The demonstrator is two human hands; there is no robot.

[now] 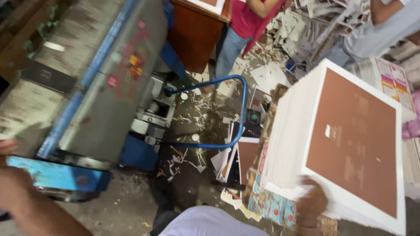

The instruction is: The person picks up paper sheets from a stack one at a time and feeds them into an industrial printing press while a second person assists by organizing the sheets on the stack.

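Observation:
A thick stack of white sheets (288, 131) with a brown printed top face fills the right side. My right hand (310, 205) grips the stack's near lower corner, fingers curled under the sheets. My left hand (11, 175) and forearm enter from the lower left, resting by the blue front edge (57, 175) of a large grey cutting machine (100, 87). What the left fingers do is blurred.
A blue tubular frame (238, 113) stands on the floor between machine and stack. Paper scraps litter the dark floor (197, 118). A person in a red top (249, 17) and another in grey (380, 30) stand at the back by a wooden desk (192, 35).

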